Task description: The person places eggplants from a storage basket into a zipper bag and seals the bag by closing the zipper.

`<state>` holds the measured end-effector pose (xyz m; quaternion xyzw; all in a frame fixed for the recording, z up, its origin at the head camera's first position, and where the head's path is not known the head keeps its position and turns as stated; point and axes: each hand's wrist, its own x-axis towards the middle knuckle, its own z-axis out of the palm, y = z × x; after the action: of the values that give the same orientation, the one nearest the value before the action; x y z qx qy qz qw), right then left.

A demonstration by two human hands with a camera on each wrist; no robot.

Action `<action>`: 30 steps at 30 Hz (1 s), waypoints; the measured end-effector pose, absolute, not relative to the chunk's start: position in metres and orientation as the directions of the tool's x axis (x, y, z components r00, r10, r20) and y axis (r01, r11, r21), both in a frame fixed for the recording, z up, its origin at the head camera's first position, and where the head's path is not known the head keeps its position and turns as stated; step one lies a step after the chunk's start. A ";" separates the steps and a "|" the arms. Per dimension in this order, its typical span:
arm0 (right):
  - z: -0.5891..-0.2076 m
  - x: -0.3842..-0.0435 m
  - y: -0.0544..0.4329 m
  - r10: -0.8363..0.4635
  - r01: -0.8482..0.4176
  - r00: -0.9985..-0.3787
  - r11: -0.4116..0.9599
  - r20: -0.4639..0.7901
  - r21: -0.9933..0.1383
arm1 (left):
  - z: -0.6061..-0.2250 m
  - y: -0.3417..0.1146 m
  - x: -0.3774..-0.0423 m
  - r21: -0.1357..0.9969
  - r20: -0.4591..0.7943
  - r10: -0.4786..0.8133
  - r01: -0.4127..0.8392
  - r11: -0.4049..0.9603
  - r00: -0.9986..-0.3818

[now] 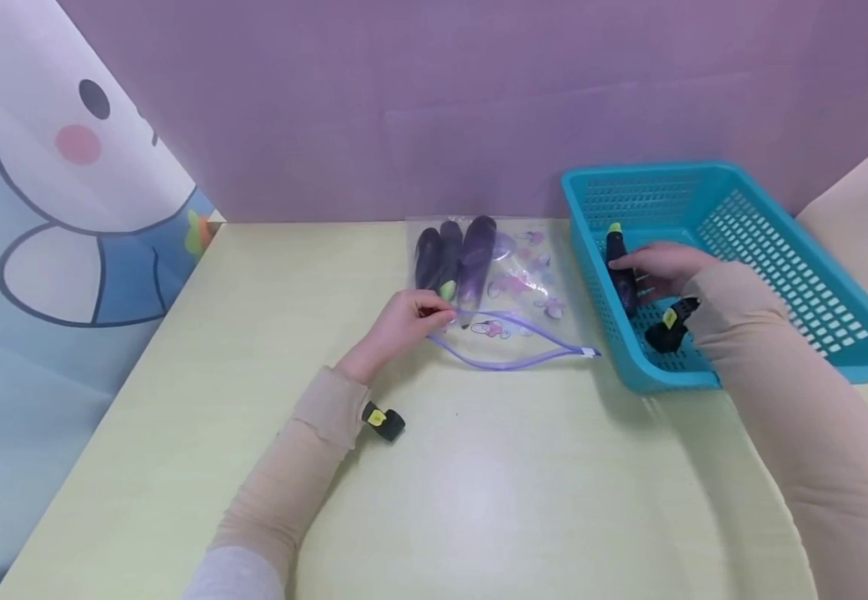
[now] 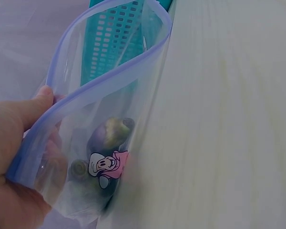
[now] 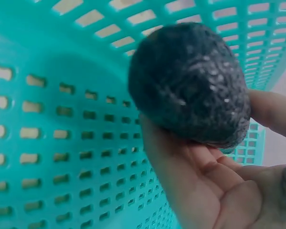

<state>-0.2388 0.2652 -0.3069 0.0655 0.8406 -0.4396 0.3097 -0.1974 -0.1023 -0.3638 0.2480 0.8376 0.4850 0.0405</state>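
Observation:
My left hand (image 1: 408, 321) pinches the purple-edged mouth of a clear zip bag (image 1: 512, 333), which lies on the table with its opening parted. Inside the bag are three eggplants (image 1: 449, 258) side by side; their stem ends show through the printed plastic in the left wrist view. Within the teal basket (image 1: 647, 379), my right hand (image 1: 666, 265) grips another eggplant (image 1: 621, 271), its green stem end pointing away. The right wrist view shows that eggplant's dark, rounded end (image 3: 190, 86) close up, with thumb and fingers around it.
The basket stands at the right of the pale table (image 1: 479, 483), just beside the bag. A purple cloth wall (image 1: 403, 100) rises behind the table. On the left hangs a blue cloth with a cartoon figure (image 1: 118, 267).

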 end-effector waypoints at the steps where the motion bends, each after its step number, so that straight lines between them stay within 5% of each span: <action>1: -0.306 -0.239 0.265 -0.159 0.385 -0.803 0.598 -0.574 -0.703 | -0.364 -0.102 -0.198 0.833 0.174 0.456 0.377 0.406 -0.873; 30: -0.286 -0.242 0.268 -0.247 0.412 -0.825 0.352 -0.508 -0.840 | -0.363 -0.103 -0.200 0.834 0.173 0.454 0.375 0.404 -0.874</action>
<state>-0.2425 0.2675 -0.2864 0.0536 0.7691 -0.5666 0.2908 -0.1996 -0.1032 -0.3626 0.2478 0.8369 0.4863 0.0406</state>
